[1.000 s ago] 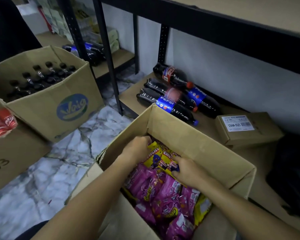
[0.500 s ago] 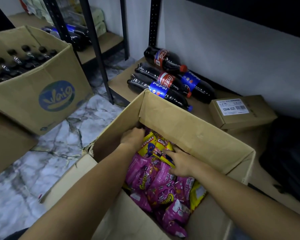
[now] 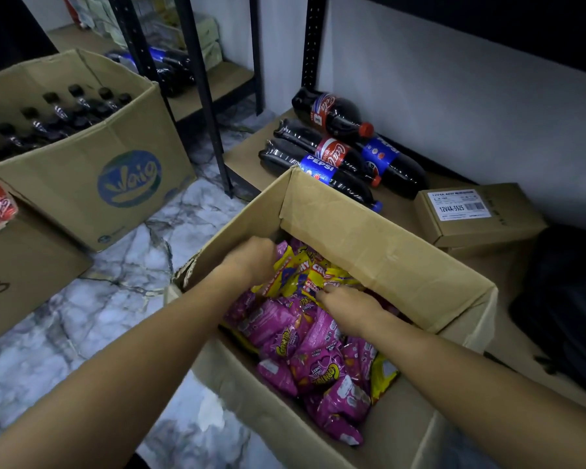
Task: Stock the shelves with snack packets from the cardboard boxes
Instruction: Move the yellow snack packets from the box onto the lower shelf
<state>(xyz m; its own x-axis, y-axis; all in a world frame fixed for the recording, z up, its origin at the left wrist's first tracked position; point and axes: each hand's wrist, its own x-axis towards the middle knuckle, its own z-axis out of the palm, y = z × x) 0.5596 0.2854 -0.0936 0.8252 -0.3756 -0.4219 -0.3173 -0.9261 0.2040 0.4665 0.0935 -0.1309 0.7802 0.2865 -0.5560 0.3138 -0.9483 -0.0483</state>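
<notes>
An open cardboard box [image 3: 386, 238] on the floor holds pink snack packets [image 3: 312, 353] and, at its far end, a bunch of yellow snack packets [image 3: 295, 275]. Both of my hands are inside it. My left hand [image 3: 251, 262] is blurred; its fingers curl down over the left side of the yellow bunch and their tips are hidden. My right hand [image 3: 349, 306] grips the bunch's right side with curled fingers. The lowest shelf board [image 3: 247, 154] lies just past the box.
Several cola bottles [image 3: 332, 157] lie on the low shelf beside a small labelled carton [image 3: 477, 214]. A black bag [image 3: 569, 299] sits at the right. A box of dark bottles [image 3: 82, 157] and another carton [image 3: 14, 275] stand left on the marble floor [image 3: 115, 299].
My left hand has moved right, from the box's left wall onto the yellow packets. My right hand stays on them. The view has tilted a little lower.
</notes>
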